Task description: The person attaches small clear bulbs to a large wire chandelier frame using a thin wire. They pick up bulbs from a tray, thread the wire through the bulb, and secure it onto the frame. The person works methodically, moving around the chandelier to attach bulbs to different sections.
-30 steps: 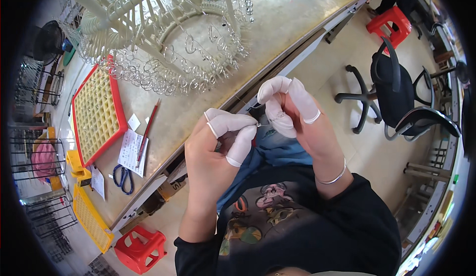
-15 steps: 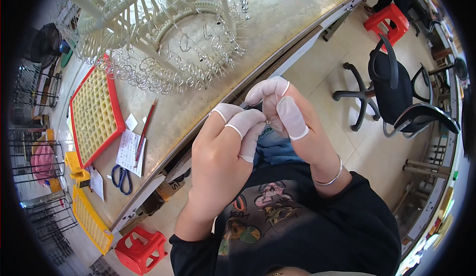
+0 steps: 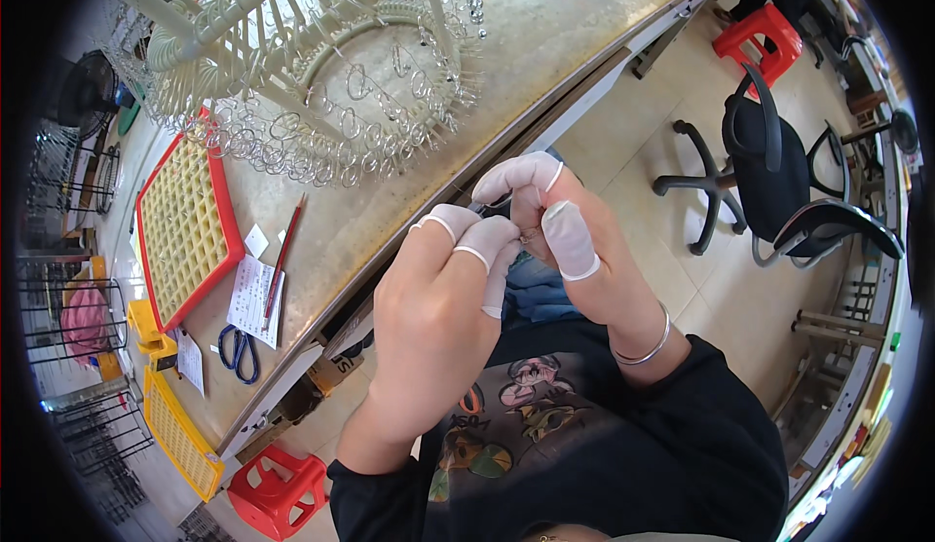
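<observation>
My left hand [image 3: 429,284] and my right hand [image 3: 575,225] meet in front of my chest, just off the table's edge. White finger cots cover the thumbs and several fingertips. Between the fingertips is a small shiny metal piece [image 3: 529,236], mostly hidden, so its exact kind does not show. The left fingers pinch it from one side. On the other side the right thumb and bent forefinger close around it. A metal bangle [image 3: 647,345] circles my right wrist.
A cream rack [image 3: 209,31] hung with many wire rings stands on the metal table [image 3: 555,16]. Nearby lie a red-rimmed grid tray [image 3: 229,216], a red pencil [image 3: 282,260], a paper slip [image 3: 251,294] and scissors [image 3: 239,352]. A black chair [image 3: 779,162] and red stool [image 3: 278,488] stand on the floor.
Both hands have shifted very slightly, and the right thumb has tilted a little. The metal piece between the fingertips shows less brightly. The things on the table have not moved.
</observation>
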A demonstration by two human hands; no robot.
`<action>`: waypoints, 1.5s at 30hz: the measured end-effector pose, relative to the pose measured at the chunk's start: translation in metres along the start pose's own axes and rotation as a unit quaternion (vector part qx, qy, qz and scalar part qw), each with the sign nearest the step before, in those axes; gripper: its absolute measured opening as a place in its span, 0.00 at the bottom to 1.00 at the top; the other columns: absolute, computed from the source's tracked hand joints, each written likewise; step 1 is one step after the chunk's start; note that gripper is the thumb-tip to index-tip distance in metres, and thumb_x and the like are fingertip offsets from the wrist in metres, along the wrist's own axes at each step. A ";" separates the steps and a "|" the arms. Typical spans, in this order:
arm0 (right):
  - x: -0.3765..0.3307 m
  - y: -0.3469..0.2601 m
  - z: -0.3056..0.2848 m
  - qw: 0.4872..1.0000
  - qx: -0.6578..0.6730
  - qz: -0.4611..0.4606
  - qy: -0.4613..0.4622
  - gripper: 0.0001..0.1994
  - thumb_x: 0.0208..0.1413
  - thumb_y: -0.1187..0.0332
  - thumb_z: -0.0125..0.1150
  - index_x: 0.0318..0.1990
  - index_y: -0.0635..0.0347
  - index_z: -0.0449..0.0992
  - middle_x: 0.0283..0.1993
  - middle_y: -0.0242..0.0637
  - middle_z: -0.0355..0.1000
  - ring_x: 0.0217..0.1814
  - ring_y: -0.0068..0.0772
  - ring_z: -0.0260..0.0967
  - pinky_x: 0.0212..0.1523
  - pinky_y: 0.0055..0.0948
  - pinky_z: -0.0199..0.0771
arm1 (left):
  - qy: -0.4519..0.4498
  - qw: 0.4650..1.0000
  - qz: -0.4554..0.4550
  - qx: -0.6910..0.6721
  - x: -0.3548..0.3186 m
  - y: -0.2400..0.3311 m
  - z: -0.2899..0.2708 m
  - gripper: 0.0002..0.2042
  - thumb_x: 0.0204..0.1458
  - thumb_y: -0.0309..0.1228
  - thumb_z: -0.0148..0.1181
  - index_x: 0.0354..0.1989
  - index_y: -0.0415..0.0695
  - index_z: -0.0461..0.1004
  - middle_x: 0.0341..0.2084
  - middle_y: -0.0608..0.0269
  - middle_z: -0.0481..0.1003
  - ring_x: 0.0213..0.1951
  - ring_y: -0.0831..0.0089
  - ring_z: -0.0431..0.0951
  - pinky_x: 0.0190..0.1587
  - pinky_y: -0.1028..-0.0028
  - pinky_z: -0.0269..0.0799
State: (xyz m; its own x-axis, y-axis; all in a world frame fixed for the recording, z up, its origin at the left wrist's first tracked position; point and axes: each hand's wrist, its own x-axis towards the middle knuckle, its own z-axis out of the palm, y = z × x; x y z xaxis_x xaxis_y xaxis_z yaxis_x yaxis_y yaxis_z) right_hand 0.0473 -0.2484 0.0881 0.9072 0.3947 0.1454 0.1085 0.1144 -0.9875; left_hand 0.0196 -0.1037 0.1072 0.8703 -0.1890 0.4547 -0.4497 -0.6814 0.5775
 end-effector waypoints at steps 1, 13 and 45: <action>0.000 -0.002 0.000 1.000 -0.019 0.008 -0.008 0.19 0.59 0.55 0.44 0.44 0.64 0.65 0.33 0.39 0.68 0.36 0.29 0.68 0.40 0.24 0.65 | 0.003 1.000 0.008 0.007 0.000 -0.001 0.000 0.07 0.40 0.20 0.60 0.29 0.37 0.72 0.25 0.57 0.68 0.27 0.62 0.71 0.27 0.68 0.67; 0.000 -0.003 -0.004 0.999 -0.038 -0.036 -0.002 0.21 0.60 0.56 0.41 0.50 0.64 0.65 0.27 0.35 0.69 0.26 0.23 0.63 0.30 0.22 0.63 | 0.036 0.998 -0.042 -0.013 0.000 -0.004 -0.004 0.06 0.40 0.17 0.58 0.29 0.38 0.73 0.22 0.59 0.67 0.23 0.64 0.69 0.25 0.70 0.65; 0.001 -0.003 -0.007 0.989 0.119 0.086 0.030 0.13 0.54 0.78 0.50 0.47 0.65 0.73 0.41 0.34 0.73 0.37 0.18 0.68 0.38 0.17 0.68 | 0.110 0.934 -0.196 -0.279 -0.016 -0.008 0.011 0.04 0.43 0.20 0.59 0.28 0.41 0.74 0.23 0.69 0.67 0.20 0.86 0.64 0.20 0.85 0.57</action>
State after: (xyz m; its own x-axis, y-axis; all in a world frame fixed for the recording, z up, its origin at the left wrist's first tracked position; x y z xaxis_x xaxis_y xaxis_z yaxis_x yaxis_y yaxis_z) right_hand 0.0512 -0.2548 0.0910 0.9273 0.3728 -0.0349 -0.1424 0.2648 -0.9537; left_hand 0.0118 -0.1024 0.0880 0.9551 0.1899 0.2273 -0.1932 -0.1824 0.9641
